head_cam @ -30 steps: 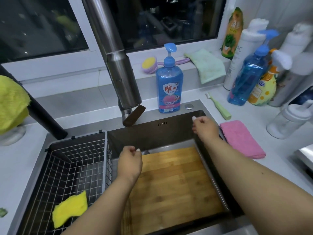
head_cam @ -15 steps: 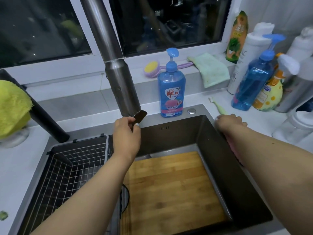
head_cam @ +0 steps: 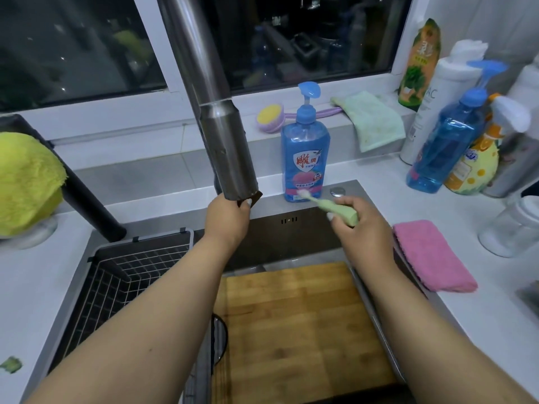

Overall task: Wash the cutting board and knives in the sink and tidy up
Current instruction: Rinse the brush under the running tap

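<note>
A wooden cutting board [head_cam: 300, 325] lies flat in the steel sink [head_cam: 309, 228]. Above the sink's back edge, my left hand [head_cam: 227, 220] grips the small dark lever [head_cam: 254, 198] at the bottom of the steel faucet [head_cam: 224, 147]. My right hand [head_cam: 361, 225] holds a green toothbrush [head_cam: 338, 211] by its handle, bristles pointing toward the blue dish soap bottle [head_cam: 304, 158]. No knife is visible.
A wire basket [head_cam: 122, 281] fills the sink's left part. A pink cloth [head_cam: 431, 255] lies on the right counter, with several bottles [head_cam: 449, 147] and a clear jar [head_cam: 513, 228] behind. A yellow cloth [head_cam: 26, 182] sits at left, a green cloth [head_cam: 373, 121] and a brush [head_cam: 271, 118] on the sill.
My left hand rose from the board to the faucet lever. My right hand reached to the counter, picked up the green toothbrush and brought it over the sink.
</note>
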`<move>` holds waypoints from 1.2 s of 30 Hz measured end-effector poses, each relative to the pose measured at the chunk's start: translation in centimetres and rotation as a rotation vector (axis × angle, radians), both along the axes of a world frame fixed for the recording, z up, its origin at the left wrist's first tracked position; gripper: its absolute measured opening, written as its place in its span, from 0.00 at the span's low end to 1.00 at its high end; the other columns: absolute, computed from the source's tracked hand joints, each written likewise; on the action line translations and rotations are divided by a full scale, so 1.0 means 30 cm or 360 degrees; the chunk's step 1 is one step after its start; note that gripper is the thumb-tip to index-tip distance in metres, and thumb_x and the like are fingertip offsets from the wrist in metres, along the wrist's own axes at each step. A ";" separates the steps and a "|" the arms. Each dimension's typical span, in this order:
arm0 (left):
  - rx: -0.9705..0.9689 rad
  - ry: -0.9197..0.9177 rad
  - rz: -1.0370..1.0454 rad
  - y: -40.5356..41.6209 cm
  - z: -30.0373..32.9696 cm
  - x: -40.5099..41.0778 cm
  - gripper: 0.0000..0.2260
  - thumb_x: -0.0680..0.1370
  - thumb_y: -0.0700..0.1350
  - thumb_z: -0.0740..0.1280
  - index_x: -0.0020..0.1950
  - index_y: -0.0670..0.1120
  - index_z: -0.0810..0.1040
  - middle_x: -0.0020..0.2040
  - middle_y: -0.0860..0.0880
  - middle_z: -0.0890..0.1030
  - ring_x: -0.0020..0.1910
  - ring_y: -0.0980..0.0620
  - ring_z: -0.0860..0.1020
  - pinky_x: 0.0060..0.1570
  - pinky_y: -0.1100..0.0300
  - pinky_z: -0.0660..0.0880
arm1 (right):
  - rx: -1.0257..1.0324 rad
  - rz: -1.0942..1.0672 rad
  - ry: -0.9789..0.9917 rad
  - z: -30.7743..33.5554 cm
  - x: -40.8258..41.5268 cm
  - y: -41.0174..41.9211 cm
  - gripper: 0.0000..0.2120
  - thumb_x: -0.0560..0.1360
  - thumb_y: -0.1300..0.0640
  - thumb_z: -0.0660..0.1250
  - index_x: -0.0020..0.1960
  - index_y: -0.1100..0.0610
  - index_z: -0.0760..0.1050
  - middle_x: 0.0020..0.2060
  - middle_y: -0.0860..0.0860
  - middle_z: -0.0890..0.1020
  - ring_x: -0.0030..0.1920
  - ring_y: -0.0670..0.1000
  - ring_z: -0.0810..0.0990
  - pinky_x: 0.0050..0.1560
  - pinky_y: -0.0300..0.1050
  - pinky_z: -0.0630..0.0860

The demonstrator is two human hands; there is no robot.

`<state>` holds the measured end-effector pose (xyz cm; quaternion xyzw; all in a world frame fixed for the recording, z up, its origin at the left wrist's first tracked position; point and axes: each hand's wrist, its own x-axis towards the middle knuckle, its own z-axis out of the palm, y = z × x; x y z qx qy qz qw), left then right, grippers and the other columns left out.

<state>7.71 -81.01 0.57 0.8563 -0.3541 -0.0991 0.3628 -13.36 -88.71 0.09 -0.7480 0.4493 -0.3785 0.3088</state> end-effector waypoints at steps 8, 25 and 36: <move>0.0000 0.0094 0.0003 0.009 0.037 0.022 0.10 0.80 0.45 0.64 0.56 0.41 0.79 0.53 0.42 0.80 0.53 0.44 0.77 0.54 0.55 0.72 | 0.1143 0.0261 -0.1050 0.081 0.002 0.197 0.05 0.70 0.61 0.73 0.41 0.52 0.79 0.35 0.55 0.81 0.31 0.49 0.78 0.31 0.43 0.77; 0.0151 0.0089 -0.0088 0.037 0.041 0.018 0.12 0.80 0.41 0.63 0.61 0.39 0.78 0.57 0.42 0.79 0.58 0.43 0.78 0.57 0.57 0.72 | 0.1256 0.0051 -0.1450 0.189 0.018 0.296 0.02 0.74 0.66 0.66 0.47 0.63 0.75 0.21 0.49 0.75 0.22 0.46 0.74 0.23 0.37 0.74; 0.0131 0.0032 -0.0126 0.046 0.039 0.025 0.11 0.78 0.36 0.63 0.58 0.38 0.79 0.55 0.38 0.81 0.55 0.39 0.79 0.58 0.45 0.75 | 0.1243 0.0028 -0.1446 0.209 0.021 0.299 0.03 0.74 0.65 0.67 0.46 0.63 0.75 0.22 0.50 0.76 0.22 0.46 0.74 0.21 0.36 0.72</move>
